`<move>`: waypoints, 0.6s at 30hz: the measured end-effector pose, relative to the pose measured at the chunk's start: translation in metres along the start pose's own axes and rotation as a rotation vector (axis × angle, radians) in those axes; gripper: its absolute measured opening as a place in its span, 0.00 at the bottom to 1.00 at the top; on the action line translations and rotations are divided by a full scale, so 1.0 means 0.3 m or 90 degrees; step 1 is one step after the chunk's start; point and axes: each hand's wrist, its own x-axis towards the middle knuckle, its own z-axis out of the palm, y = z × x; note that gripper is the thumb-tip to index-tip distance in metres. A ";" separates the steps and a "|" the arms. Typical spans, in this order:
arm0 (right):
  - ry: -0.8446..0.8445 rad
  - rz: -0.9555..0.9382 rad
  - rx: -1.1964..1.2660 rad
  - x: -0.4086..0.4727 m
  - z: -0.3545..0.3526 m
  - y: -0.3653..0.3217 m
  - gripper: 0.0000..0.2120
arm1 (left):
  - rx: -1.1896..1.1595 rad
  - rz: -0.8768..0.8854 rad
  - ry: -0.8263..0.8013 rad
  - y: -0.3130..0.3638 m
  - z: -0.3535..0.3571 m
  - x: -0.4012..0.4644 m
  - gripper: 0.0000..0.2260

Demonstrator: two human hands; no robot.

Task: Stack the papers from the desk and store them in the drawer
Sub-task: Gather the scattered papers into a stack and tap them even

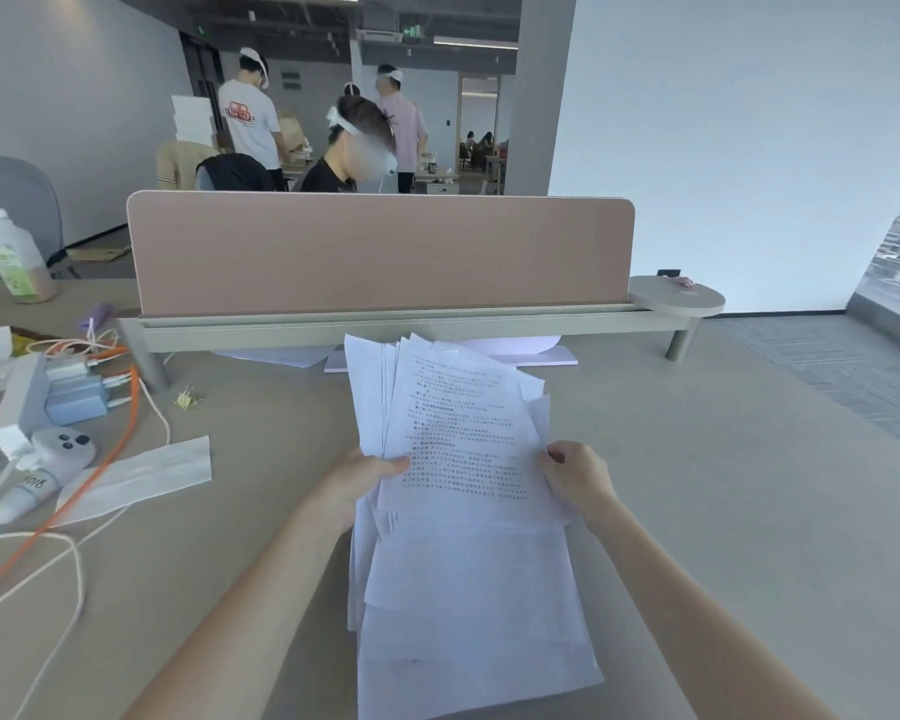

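A loose stack of white printed papers (pixel 458 423) is held in front of me above the beige desk (pixel 697 485), its sheets fanned and uneven at the top and bottom. My left hand (pixel 357 483) grips the stack's left edge, thumb on the top sheet. My right hand (pixel 578 478) pinches the right edge. More white sheets (pixel 276 354) lie flat on the desk under the shelf behind the stack. No drawer is in view.
A pink divider panel (pixel 380 252) on a raised shelf (pixel 411 324) runs across the desk's far side. At left lie an orange cable (pixel 100 459), chargers (pixel 76 392), a white controller (pixel 48 465), a paper strip (pixel 141 475) and a bottle (pixel 14 257). People stand beyond the divider.
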 end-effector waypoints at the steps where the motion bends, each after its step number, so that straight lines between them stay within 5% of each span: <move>1: -0.005 0.002 0.005 -0.006 0.003 -0.012 0.13 | -0.012 0.014 -0.001 0.007 -0.006 -0.014 0.19; 3: -0.029 0.017 0.060 -0.019 -0.003 -0.039 0.13 | -0.035 0.037 -0.013 0.024 -0.020 -0.042 0.18; 8: -0.179 0.099 0.475 -0.055 -0.037 -0.078 0.11 | -0.067 0.083 -0.055 0.092 -0.050 -0.107 0.17; 18: -0.110 -0.090 0.556 -0.141 -0.206 -0.225 0.12 | -0.078 0.214 -0.023 0.305 -0.058 -0.197 0.13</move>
